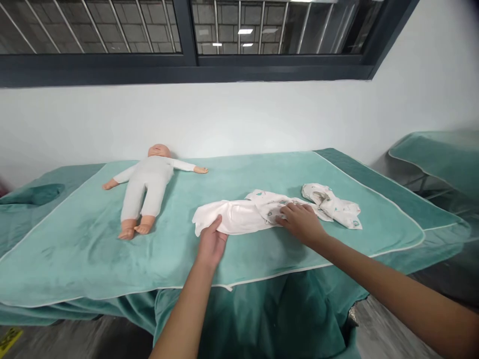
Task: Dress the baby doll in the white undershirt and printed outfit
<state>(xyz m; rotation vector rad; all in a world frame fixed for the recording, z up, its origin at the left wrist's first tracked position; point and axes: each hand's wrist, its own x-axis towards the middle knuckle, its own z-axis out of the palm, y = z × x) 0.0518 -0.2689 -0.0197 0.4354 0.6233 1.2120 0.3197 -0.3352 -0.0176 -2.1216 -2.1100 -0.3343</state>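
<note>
A white piece of baby clothing [239, 217], with a small print toward its right end, lies stretched sideways on the light green cover. My left hand [213, 244] grips its left part, thumb on top and fingers underneath. Over the printed part, my right hand [303, 222] has its fingers bent and closed on the fabric; what lies under the palm is hidden. Just right of that hand rests a crumpled white printed cloth [337, 205], close to the garment's end. Whether the two pieces are joined cannot be made out.
A baby doll [147, 182] in a white body lies on its back at the left, arms spread. The light green cover [93, 259] lies over a darker green bedspread [411, 209]. Behind are a white wall and a barred window [280, 67]. Another green-covered surface [441, 159] stands at right.
</note>
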